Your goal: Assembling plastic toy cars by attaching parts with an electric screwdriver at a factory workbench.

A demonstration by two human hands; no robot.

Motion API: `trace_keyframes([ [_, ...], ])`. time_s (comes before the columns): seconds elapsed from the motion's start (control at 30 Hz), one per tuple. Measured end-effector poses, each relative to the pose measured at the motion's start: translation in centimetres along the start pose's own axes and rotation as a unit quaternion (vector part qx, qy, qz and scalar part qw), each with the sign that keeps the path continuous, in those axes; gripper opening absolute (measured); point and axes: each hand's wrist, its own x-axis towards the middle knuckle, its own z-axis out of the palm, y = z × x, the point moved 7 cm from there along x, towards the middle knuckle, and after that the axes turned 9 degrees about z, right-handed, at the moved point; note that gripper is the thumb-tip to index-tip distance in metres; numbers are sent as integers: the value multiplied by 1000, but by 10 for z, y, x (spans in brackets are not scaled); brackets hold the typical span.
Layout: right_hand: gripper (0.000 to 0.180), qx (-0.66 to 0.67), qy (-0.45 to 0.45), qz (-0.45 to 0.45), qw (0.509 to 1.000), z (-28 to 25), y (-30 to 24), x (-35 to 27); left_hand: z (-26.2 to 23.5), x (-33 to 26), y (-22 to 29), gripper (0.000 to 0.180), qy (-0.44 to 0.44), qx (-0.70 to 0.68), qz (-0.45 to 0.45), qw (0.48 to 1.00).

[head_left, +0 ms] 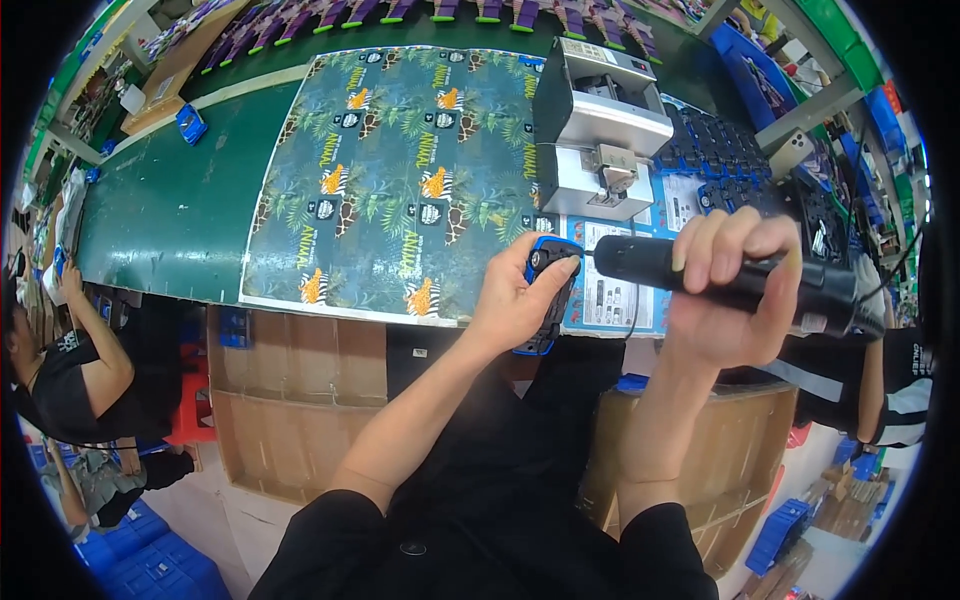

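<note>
L hand clamps blue-black toy car; R hand grips black power screwdriver; keep bit square, car steady.

Single head view: camera on my head, looking down, close over my hands, green table beyond.

Both of the person's forearms rise from the lower edge, bare below black sleeves pushed to the elbows. The left hand is raised with its back to the camera, fingers curled shut around a small object, thumb pressed on its top. The right hand is beside it and slightly higher, fingers wrapped over a horizontal cylinder in a closed fist, wrist straight.
</note>
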Motion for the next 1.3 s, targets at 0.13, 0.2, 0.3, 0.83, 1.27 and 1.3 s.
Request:
trace_keyframes([
  [0.13,15,-26,7,-17,1000,1,3,-10,1,0,0,21,3,7,3,1000],
  [0.2,13,-25,11,-7,1000,-1,7,-14,1,0,1,21,1,14,4,1000],
  [0.3,16,-44,32,8,999,-2,15,-19,3,0,0,21,3,-6,-7,1000],
  [0.83,33,-140,21,-4,990,23,23,-34,2,-1,10,17,35,74,56,995],
  [1.27,32,-77,9,-74,994,26,-20,-36,-6,-8,14,15,129,-103,7,986],
  [1.3,27,-83,11,-105,991,18,-27,-27,-9,-6,14,18,137,-157,-40,977],
])
